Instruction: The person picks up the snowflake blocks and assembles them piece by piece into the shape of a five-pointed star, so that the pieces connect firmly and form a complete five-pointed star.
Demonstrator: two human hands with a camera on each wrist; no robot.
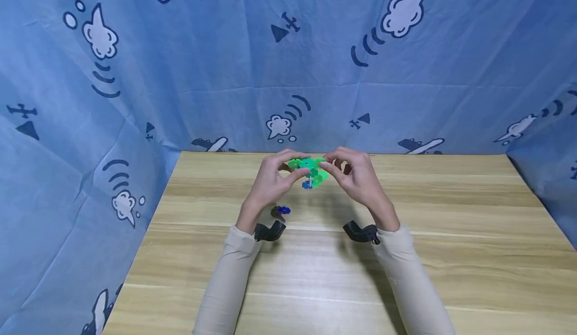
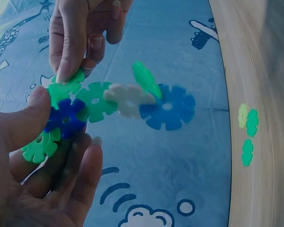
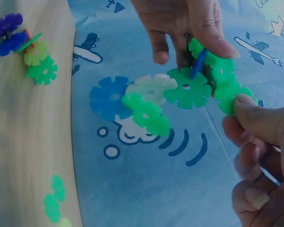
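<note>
Both hands hold one joined chain of notched plastic discs above the wooden table. In the left wrist view my left hand (image 2: 33,156) pinches it around a dark blue disc (image 2: 66,119) and a green disc (image 2: 40,147). At its upper end my right hand (image 3: 270,137) pinches a green disc (image 3: 232,97) between thumb and fingers. From there the chain runs through a green disc (image 2: 95,101) and a whitish disc (image 2: 128,100) to a blue disc (image 2: 167,108) at the free end. A green piece (image 2: 146,79) stands at an angle beside the blue disc.
On the wooden table (image 1: 451,225), a small joined group with a blue disc (image 1: 283,210) lies near my left wrist. In the right wrist view this group shows purple, blue, yellow-green and green discs, and more green discs (image 3: 52,207) lie lower down. A patterned blue curtain (image 1: 315,74) surrounds the table.
</note>
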